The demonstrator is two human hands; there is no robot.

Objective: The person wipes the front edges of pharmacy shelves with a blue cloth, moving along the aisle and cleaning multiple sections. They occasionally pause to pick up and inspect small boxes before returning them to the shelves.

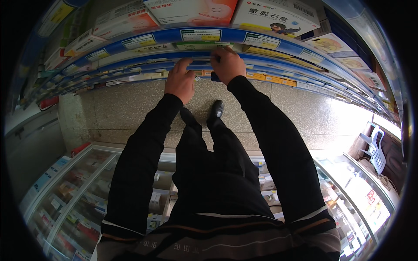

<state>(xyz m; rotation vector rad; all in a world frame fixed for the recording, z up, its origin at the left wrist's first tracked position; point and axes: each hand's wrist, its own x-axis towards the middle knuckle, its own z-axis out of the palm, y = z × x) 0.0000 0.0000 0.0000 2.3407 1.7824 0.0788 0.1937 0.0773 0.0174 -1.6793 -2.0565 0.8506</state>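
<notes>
My left hand (pixel 180 80) is raised at the front of the tiered shelves, fingers bent but apart near a blue shelf rail (pixel 191 53), with nothing visible in them. My right hand (pixel 228 66) is curled closed at the edge of the shelf, over a green-and-white box (pixel 196 45) lying flat behind the upper rail. What its fingertips hold, if anything, is hidden. Larger white-and-orange boxes (pixel 187 11) and a white box with a cartoon figure (pixel 270 17) lie on the top shelf. Orange boxes (pixel 261 77) line a lower tier.
Glass display counters (pixel 78 182) run behind me and along both sides near my legs. A speckled tile floor (pixel 130 108) lies below the shelves, under my shoes. A pale blue plastic chair (pixel 376 148) stands at the right, beside bright light.
</notes>
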